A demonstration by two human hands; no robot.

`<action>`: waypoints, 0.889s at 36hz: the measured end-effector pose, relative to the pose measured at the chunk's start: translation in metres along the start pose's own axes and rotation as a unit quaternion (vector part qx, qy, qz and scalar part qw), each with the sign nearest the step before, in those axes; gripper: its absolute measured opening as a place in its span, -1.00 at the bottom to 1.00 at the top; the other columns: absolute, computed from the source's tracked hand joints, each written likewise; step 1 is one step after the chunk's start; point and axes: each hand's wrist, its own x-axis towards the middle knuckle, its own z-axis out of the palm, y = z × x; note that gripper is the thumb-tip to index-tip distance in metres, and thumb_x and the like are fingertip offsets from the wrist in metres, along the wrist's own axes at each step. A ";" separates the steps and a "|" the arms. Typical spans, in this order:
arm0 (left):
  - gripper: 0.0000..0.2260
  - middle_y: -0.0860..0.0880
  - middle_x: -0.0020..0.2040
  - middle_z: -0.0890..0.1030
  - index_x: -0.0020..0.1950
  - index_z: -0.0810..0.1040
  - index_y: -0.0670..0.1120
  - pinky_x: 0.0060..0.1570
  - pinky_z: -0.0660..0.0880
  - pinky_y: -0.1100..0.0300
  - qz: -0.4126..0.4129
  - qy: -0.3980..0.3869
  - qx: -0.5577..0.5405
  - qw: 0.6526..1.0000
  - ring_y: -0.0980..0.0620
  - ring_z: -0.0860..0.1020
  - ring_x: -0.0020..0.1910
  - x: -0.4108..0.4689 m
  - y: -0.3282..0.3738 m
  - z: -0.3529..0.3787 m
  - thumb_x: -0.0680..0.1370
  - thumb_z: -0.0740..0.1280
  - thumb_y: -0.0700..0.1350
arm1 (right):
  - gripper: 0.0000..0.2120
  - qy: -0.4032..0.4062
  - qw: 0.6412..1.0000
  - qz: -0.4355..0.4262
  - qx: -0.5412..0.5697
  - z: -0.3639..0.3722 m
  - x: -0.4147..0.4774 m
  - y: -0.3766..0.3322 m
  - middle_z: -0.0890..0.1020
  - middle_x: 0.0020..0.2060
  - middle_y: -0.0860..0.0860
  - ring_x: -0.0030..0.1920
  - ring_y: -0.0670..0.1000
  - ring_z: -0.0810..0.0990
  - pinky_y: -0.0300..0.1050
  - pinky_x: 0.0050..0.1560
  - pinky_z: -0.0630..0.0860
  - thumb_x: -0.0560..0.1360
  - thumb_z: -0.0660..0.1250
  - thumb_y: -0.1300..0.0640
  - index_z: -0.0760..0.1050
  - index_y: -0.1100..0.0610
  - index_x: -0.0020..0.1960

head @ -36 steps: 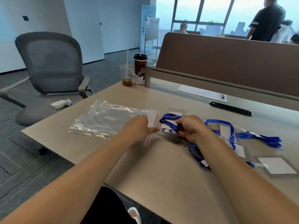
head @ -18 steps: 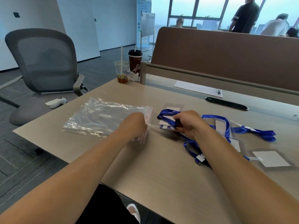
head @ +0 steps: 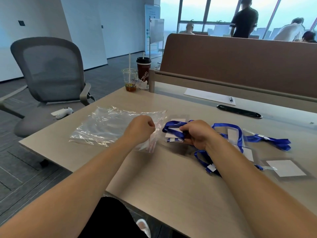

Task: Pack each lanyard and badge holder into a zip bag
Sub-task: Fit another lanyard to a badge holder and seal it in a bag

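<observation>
On desk: left hand [head: 140,128] pinches zip bag [head: 109,127]; right hand [head: 197,133] grips lanyard [head: 173,128].

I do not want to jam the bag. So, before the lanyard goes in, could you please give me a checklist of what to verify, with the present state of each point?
1. Left hand grips the zip bag at its mouth end: ok.
2. Bag mouth pulled open: cannot tell, the clear film and the hand hide it.
3. Right hand grips the folded lanyard together with its badge holder: ok.
4. Bundle lies beside the mouth, with nothing between: ok.
5. Held strap free of the spare lanyards: cannot tell, the straps overlap.
</observation>
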 end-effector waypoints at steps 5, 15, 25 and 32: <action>-0.88 0.03 -0.34 0.59 -0.16 0.62 -0.09 -0.24 0.53 0.16 -0.005 -0.008 -0.029 1.000 0.04 0.57 -0.41 -0.003 0.004 -0.005 0.54 0.32 -0.21 | -0.75 0.005 1.000 -0.008 0.022 0.000 -0.001 0.000 0.65 0.07 0.25 -0.04 0.13 0.70 -0.08 -0.14 0.67 0.58 0.31 0.30 0.42 0.28 0.24; -0.90 -0.05 -0.33 0.64 -0.14 0.65 -0.15 -0.34 0.51 0.24 0.006 -0.055 -0.018 0.998 0.06 0.55 -0.48 -0.009 0.008 -0.005 0.53 0.34 -0.24 | -0.77 0.017 0.997 -0.026 0.069 -0.003 -0.003 -0.004 0.64 0.10 0.28 -0.02 0.16 0.71 -0.06 -0.20 0.66 0.57 0.29 0.34 0.46 0.33 0.22; -0.91 0.02 -0.25 0.61 -0.05 0.66 -0.12 -0.23 0.52 0.22 0.028 -0.049 -0.007 0.998 0.07 0.58 -0.33 -0.002 0.018 -0.004 0.57 0.34 -0.19 | -0.69 0.018 0.999 -0.004 0.049 -0.002 -0.014 0.003 0.66 0.05 0.25 -0.10 0.11 0.70 -0.16 -0.37 0.58 0.55 0.33 0.33 0.43 0.30 0.28; -0.87 0.00 -0.03 0.62 0.05 0.68 -0.11 -0.10 0.50 0.19 0.062 -0.074 0.042 0.994 0.08 0.54 -0.18 0.007 0.028 -0.005 0.58 0.35 -0.19 | -0.60 0.004 0.999 0.011 0.042 -0.010 -0.017 0.006 0.65 0.09 0.24 -0.01 0.14 0.71 -0.06 -0.11 0.68 0.54 0.36 0.33 0.38 0.27 0.35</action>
